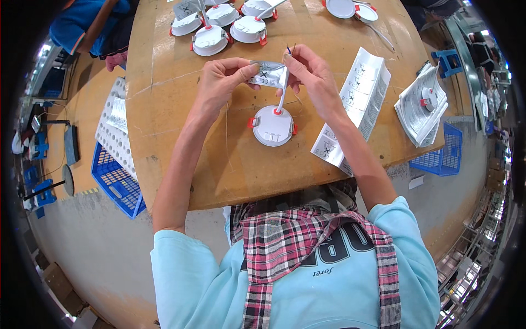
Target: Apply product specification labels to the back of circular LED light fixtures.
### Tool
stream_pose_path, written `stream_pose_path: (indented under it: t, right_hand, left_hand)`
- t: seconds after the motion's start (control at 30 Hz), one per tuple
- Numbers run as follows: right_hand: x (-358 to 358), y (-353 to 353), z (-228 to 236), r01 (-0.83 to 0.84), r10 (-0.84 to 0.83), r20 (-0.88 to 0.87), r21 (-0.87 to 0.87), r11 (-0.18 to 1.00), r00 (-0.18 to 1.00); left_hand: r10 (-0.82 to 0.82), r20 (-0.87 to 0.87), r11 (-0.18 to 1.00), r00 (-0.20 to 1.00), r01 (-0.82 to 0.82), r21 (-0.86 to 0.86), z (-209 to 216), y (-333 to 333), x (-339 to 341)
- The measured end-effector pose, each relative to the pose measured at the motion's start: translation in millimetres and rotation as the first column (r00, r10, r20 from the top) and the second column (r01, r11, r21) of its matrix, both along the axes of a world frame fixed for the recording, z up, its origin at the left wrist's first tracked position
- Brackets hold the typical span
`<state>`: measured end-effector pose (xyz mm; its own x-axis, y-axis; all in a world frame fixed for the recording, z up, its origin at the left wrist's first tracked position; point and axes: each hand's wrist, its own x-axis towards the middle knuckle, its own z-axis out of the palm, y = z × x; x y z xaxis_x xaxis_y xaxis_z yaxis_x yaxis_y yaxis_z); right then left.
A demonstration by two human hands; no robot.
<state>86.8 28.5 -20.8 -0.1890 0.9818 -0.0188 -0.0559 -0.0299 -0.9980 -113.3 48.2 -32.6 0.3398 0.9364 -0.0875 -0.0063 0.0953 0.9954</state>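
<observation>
A round white downlight (273, 127) with red spring clips lies on the wooden table in front of me, its white cable (283, 97) rising to my hands. A silver printed label (267, 75) is pinched in my left hand (227, 82), its right end against the cable. My right hand (310, 74) grips the cable near its top, where thin bare-ended wires stick out. Under my right forearm lies a strip of silver labels (356, 104), partly covered by the arm.
Several more white downlights (210, 39) stand at the far left of the table (181, 164). Two lie at the far right (366, 12). A stack of label sheets (419, 112) with a small downlight on top sits at the right edge. Blue baskets (118, 183) flank the table; another person (90, 27) is at far left.
</observation>
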Motion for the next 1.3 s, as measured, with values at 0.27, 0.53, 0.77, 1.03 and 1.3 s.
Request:
stream_pose_path:
  t: [0.27, 0.53, 0.77, 1.03, 1.3]
  right_hand:
    - [4.4, 0.1, -2.5, -0.043, 0.042, -0.030, -0.031, 0.999, 0.999]
    - [5.7, 1.7, -4.1, -0.068, 0.062, -0.050, -0.133, 0.989, 0.997]
    - [6.6, -1.3, 3.3, -0.051, 0.054, 0.065, -0.050, 0.997, 0.996]
    - [3.1, 0.1, 3.8, -0.059, 0.058, 0.107, 0.001, 0.998, 0.993]
    - [-3.8, -1.2, 9.5, 0.028, -0.037, 0.165, 0.057, 0.998, 0.986]
  left_hand:
    - [0.004, -0.008, 1.000, 1.000, -0.004, 0.009, -6.6, 1.6, 0.1]
    - [-0.091, 0.149, 0.987, 0.985, 0.110, -0.120, 3.2, 3.8, -9.9]
    - [-0.060, 0.091, 0.990, 0.994, 0.071, -0.121, -3.8, -3.8, -1.9]
    - [0.075, 0.166, 0.972, 0.983, -0.035, -0.234, -7.7, -1.7, -2.6]
    - [0.031, 0.046, 0.999, 0.998, -0.029, -0.030, -9.5, 0.1, -2.9]
